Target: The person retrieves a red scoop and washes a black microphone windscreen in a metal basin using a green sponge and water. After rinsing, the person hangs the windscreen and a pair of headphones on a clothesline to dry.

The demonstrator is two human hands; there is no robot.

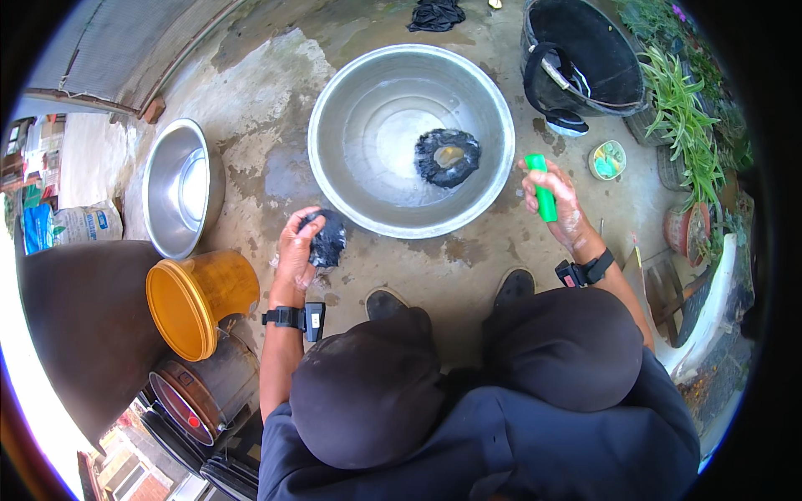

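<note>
My left hand (299,243) grips a wad of black fabric (328,238) streaked with white suds, just outside the near left rim of a large metal basin (369,160). In the basin's shallow water, right of its middle, lies a shaggy black ring-shaped piece (432,172) with a yellowish centre. I cannot tell exactly what that piece is. A bright green bar (541,188), which looks like soap, is held in my right hand (559,203), to the right of the basin rim. White lather clings to both hands.
A smaller metal basin (182,188) tilts on its side at left, above a yellow plastic bucket (232,285) on its side. At the upper right stands a black tub (604,56). Nearby are a small bowl (607,160) with green and yellow pieces and potted plants (680,119).
</note>
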